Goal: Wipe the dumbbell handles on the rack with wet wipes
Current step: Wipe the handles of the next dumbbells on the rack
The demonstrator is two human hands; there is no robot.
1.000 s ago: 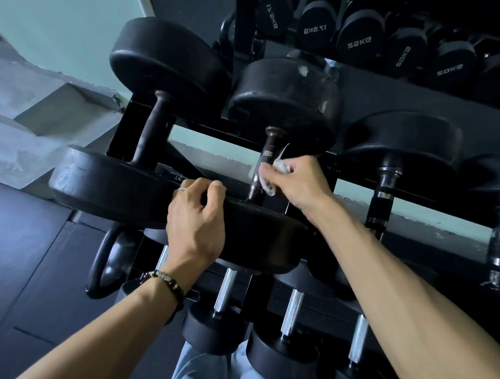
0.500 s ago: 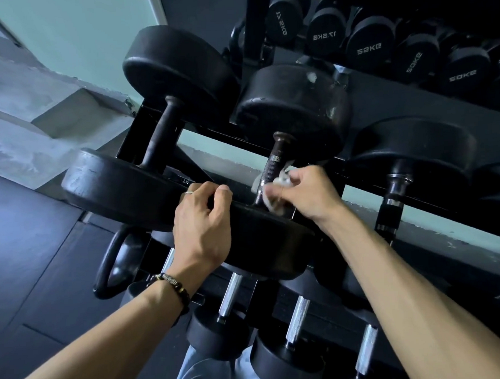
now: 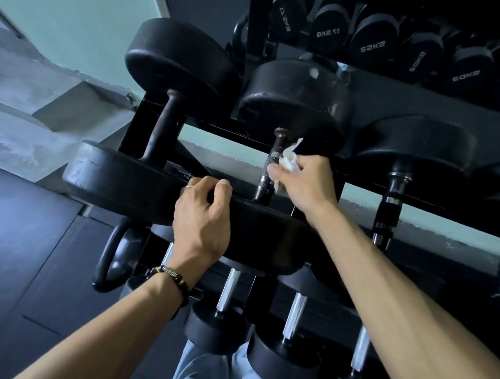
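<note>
A crumpled white wet wipe point(image 3: 288, 160) is pinched in the right hand point(image 3: 306, 183), whose fingers are curled round it, and is pressed against the dark knurled handle point(image 3: 271, 171) of the second dumbbell from the left on the middle tier of the rack point(image 3: 406, 100). That handle runs between a large black far weight point(image 3: 293, 97) and a near weight point(image 3: 262, 232). The near weight's upper edge is gripped by the left hand point(image 3: 202, 223), with the fingers curled over the rim; a ring is worn on 1 finger and a beaded bracelet point(image 3: 172, 276) on the wrist. To the left, another dumbbell with a plain black handle point(image 3: 164, 127) is seated on the same tier. To the right, a dumbbell with a black and chrome handle point(image 3: 388, 202) is seen. Smaller dumbbells with chrome handles point(image 3: 228, 290) are stored on the tier below, and a kettlebell point(image 3: 116, 260) is placed at lower left. Marked dumbbells point(image 3: 371, 42) are lined up on the top tier.
</note>
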